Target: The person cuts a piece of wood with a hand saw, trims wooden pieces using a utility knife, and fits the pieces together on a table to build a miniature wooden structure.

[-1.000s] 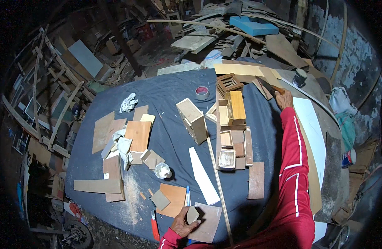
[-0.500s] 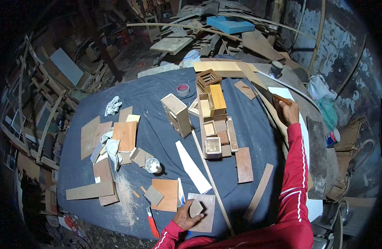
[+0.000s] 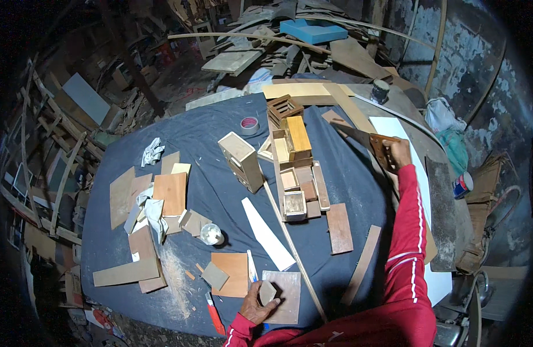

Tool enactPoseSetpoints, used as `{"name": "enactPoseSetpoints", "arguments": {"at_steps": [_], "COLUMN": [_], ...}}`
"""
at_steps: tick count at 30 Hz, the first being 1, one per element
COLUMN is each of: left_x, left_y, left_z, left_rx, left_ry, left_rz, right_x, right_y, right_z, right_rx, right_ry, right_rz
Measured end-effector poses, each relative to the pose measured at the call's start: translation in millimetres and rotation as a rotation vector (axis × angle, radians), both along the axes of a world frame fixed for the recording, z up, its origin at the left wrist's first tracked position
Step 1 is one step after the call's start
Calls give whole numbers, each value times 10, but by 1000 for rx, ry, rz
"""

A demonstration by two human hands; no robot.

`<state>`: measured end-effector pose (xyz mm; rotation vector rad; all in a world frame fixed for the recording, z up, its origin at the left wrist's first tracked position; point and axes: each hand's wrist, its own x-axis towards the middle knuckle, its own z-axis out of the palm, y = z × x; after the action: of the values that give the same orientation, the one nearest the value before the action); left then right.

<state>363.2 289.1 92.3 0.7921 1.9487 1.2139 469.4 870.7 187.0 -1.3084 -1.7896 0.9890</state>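
My left hand [image 3: 254, 305] grips a small pale wooden block [image 3: 267, 292] over a greyish square board [image 3: 288, 306] at the lower middle. Beside it lie an orange board [image 3: 237, 266], a small grey piece [image 3: 214, 275] and a red-handled tool [image 3: 214, 315]. My right hand [image 3: 397, 153] is closed on the wooden handle of a handsaw [image 3: 359, 137], its blade pointing toward the back left, over the right side of the cloth-covered table [image 3: 116, 237]. Small wooden boxes [image 3: 295, 205] stand left of the saw. The saw's far end is hard to separate from a board behind it.
Scattered boards [image 3: 168, 194], rags [image 3: 152, 151], tape [image 3: 249, 126] and a plastic cup [image 3: 211, 233] lie on the cloth. A long strip [image 3: 292, 254] crosses it. A dark can [image 3: 380, 92] stands at the back right. A scrap pile [image 3: 237, 58] and wall [image 3: 469, 69] lie beyond.
My right hand has brought the saw rightward and toward me, then slightly back up. A narrow board has appeared at the lower right. The view has shifted; my left hand still grips the block.
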Motion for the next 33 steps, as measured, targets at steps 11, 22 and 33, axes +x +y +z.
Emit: {"name": "enactPoseSetpoints", "arguments": {"at_steps": [11,22,33], "left_x": [-86,-120,-204], "left_y": [181,242,464], "left_z": [45,-170,-25], "left_rx": [-20,16,-98], "left_ry": [-2,-84,-55], "left_rz": [-44,-5,52], "right_x": [703,1060,-601], "right_y": [-945,-1105,322], "right_z": [-563,-1495,-1212], "right_rx": [615,397,210], "right_ry": [-468,-796,-369], "right_rz": [-98,179,26]}}
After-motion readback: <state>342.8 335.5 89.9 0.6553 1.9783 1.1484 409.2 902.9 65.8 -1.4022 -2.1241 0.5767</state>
